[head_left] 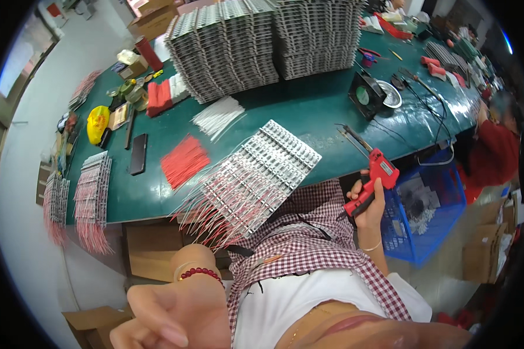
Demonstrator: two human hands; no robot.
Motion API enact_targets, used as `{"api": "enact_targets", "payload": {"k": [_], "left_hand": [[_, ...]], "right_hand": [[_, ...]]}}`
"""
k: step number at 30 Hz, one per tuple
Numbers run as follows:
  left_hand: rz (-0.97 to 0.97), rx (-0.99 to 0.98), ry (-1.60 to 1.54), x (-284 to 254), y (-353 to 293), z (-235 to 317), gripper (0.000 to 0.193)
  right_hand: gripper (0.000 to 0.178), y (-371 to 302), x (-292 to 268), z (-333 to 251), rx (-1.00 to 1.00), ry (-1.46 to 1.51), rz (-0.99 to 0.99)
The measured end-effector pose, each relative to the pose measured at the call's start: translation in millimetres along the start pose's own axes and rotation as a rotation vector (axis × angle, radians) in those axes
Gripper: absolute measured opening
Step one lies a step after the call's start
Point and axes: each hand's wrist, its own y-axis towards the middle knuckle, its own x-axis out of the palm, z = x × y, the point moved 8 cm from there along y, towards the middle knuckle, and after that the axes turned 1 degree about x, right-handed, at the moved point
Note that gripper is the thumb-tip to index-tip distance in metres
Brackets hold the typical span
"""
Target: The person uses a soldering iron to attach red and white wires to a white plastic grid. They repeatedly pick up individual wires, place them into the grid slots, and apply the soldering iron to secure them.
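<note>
My right hand (371,200) is wrapped round the red handle of a soldering gun (382,174), whose long tip points up and left over the table edge. Low on the left, close to the view, my left hand (172,314) is raised with loosely bent fingers and nothing visible in them; the lower edge cuts part of it off. Between my arms, a panel of small white circuit boards (268,171) lies tilted at the table's front edge. Red and white wires trail from its lower left side. Beyond it are a bundle of red wires (184,161) and a bundle of white wires (218,118).
Tall stacks of board panels (227,52) stand at the back of the green table (308,110). More wired panels (91,192) hang over the left edge, near a black phone (138,154). A small fan (364,95) stands right; below is a blue crate (404,232). Another person (495,151) sits far right.
</note>
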Motion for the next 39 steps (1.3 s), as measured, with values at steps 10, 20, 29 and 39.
{"api": "enact_targets", "payload": {"k": [10, 20, 29, 39], "left_hand": [[0.019, -0.264, 0.682, -18, -13, 11, 0.046], [-0.221, -0.302, 0.313, -43, -37, -7, 0.048], [-1.242, -1.058, 1.458, -327, -305, -77, 0.033], [-1.197, -1.564, 1.112, -342, -357, -67, 0.033]], "right_hand": [[0.042, 6, 12, -2, -0.011, -0.039, 0.005], [0.041, 10, 14, 4, 0.004, 0.031, -0.016], [0.038, 18, 0, -2, 0.012, 0.100, -0.044], [0.037, 31, -1, 7, 0.075, 0.230, -0.026]]}}
